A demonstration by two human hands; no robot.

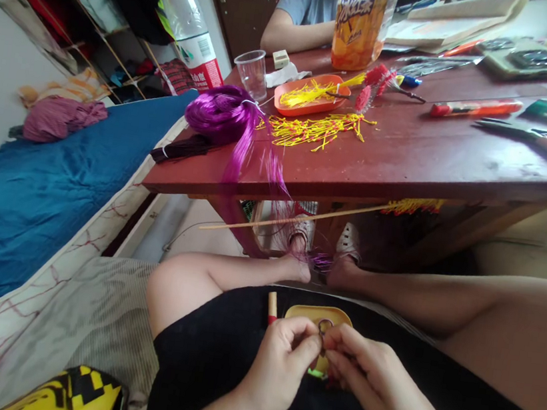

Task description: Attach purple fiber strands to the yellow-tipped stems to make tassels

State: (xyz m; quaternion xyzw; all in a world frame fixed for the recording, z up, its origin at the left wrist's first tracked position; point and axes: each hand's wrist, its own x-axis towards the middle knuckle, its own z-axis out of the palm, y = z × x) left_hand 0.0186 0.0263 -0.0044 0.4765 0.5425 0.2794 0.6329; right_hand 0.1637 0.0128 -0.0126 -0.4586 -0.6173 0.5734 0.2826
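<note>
My left hand (280, 360) and my right hand (370, 369) meet above my lap, both with fingers closed in a pinch. Between the fingertips is a small dark loop (325, 323) that looks like thread or thin wire; its lower part is hidden by the fingers. Just beneath the hands, a yellow tray (307, 312) rests on my black clothing, with something bright green (316, 374) partly showing at its near side. Left of the tray, close to my left hand, a short wooden stick with a red lower part (273, 306) points upward.
A red-brown table (400, 158) stands ahead. On it lie purple fibre (219, 114), yellow strands (313, 131), an orange tray (286, 107), pliers (539, 136) and a tea bottle (359, 35). A thin stick (271, 221) extends below its edge. Another person's arm (300, 37) rests opposite.
</note>
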